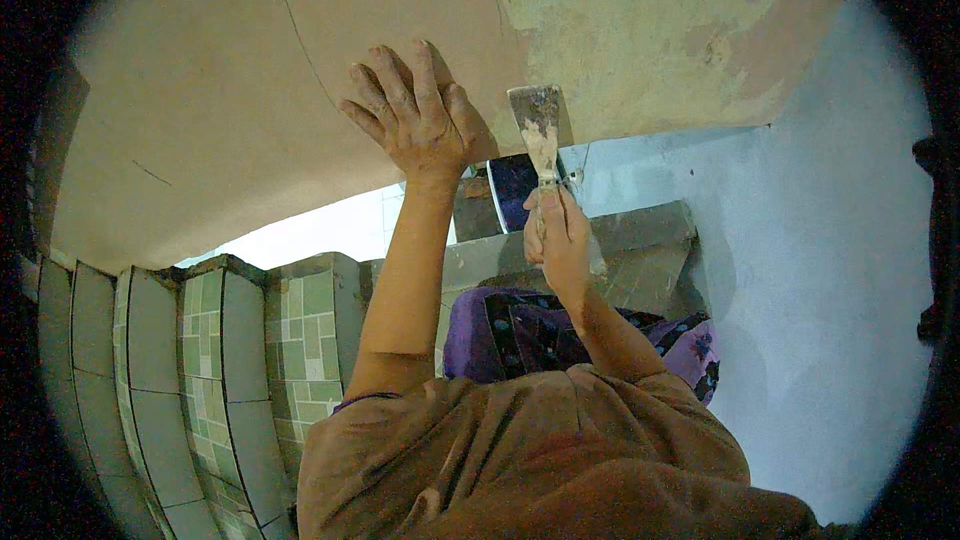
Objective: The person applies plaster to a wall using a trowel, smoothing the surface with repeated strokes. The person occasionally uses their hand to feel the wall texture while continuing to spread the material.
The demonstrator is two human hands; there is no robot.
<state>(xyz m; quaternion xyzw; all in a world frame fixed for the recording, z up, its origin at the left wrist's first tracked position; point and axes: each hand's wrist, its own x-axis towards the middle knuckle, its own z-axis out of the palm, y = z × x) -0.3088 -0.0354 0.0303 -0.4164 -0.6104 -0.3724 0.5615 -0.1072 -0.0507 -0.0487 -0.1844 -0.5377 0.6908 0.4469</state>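
My left hand (pixel 415 125) lies with its fingers spread against a pinkish-beige wall (pixel 220 90), casting a shadow beside the thumb. In my right hand (pixel 560 235) is a putty knife (pixel 543 145), its handle wrapped by my fingers. Pale filler smears the knife's metal blade, which points up at the wall's lower edge; I cannot tell whether it touches. Above the blade spreads a rough yellowish patch of filler (pixel 630 30). A thin dark crack line runs down the wall left of my left hand.
Tiled stairs (pixel 300 340) descend along the left side. A grey ledge (pixel 640 235) crosses below the wall's lower edge. Behind my right hand shows a dark blue object with a white rim (pixel 512 190). Patterned purple cloth (pixel 520 335) covers my lap. A pale blue wall (pixel 820 240) stands right.
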